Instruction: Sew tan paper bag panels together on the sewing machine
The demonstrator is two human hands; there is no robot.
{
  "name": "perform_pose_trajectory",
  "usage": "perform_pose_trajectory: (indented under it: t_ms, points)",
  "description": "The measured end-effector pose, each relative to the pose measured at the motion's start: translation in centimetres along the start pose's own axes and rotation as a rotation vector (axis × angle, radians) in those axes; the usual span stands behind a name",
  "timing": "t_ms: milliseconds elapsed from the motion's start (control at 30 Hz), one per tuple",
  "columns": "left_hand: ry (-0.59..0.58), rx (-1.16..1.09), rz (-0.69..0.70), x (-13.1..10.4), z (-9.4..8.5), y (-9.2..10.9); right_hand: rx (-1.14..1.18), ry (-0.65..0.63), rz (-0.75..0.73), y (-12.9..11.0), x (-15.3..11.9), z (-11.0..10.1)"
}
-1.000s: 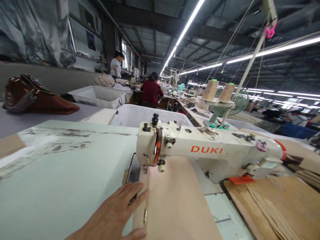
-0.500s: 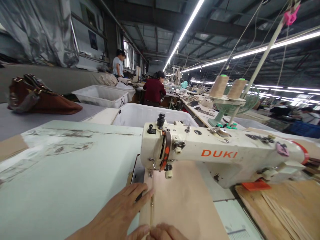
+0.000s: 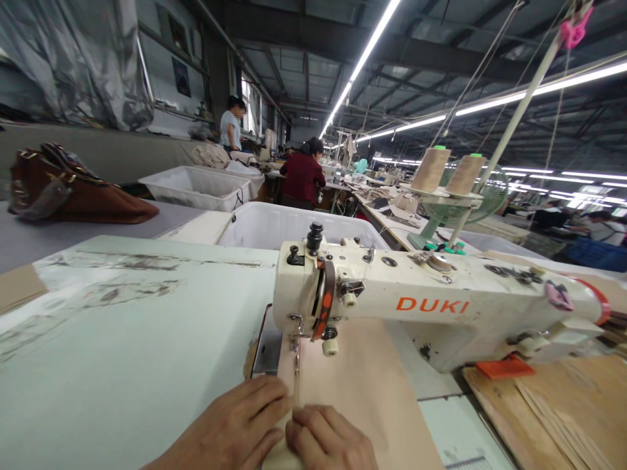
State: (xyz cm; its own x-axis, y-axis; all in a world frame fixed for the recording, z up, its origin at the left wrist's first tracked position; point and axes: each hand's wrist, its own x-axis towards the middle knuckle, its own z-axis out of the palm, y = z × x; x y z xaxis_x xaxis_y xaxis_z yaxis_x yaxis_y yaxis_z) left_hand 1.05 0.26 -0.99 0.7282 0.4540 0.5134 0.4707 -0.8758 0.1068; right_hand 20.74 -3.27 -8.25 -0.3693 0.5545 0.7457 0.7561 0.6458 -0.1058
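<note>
The smooth, plain beige panel [image 3: 365, 385] lies flat beneath the head of the sewing machine [image 3: 377, 290] on my bench [image 3: 142, 346]. A narrow band [image 3: 296, 390] with a small shiny metal piece runs lengthwise near its left side. My left hand [image 3: 240, 418] and right hand [image 3: 333, 440] rest there, fingers curled; whether they pinch it, I cannot tell.

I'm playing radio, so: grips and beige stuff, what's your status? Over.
Left grip, right grip: both on beige material. Material: partly under sewing machine. Maybe in the way: small metal piece near presser foot.
</note>
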Motion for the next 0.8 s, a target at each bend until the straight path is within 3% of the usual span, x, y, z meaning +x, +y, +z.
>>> perform_pose_trajectory:
  t_ms: [100, 200, 267, 333, 467, 800]
  points:
    - [-0.013, -0.021, -0.013, 0.0, -0.2, 0.0, 0.149, -0.124, -0.005, 0.6, 2.0, -2.4]
    - [-0.013, -0.015, -0.013, -0.2, -0.4, 0.0, 0.254, -0.373, 0.078, 1.5, 5.2, -5.1]
    - [-0.025, -0.017, -0.009, -0.3, -0.4, -0.1, 0.175, -0.514, 0.135, 2.1, 7.0, -5.6]
    - [-0.064, -0.017, -0.009, -0.5, -0.3, -0.2, 0.063, -0.582, 0.088, 2.8, 8.1, -5.0]
    - [-0.146, 0.019, 0.004, -1.1, 0.0, -0.2, 0.030, -0.573, 0.050, 4.2, 7.9, -2.8]
    - [-0.204, 0.063, 0.031, -2.4, 0.2, 0.0, 0.087, -0.441, 0.455, 3.8, 8.3, -2.2]
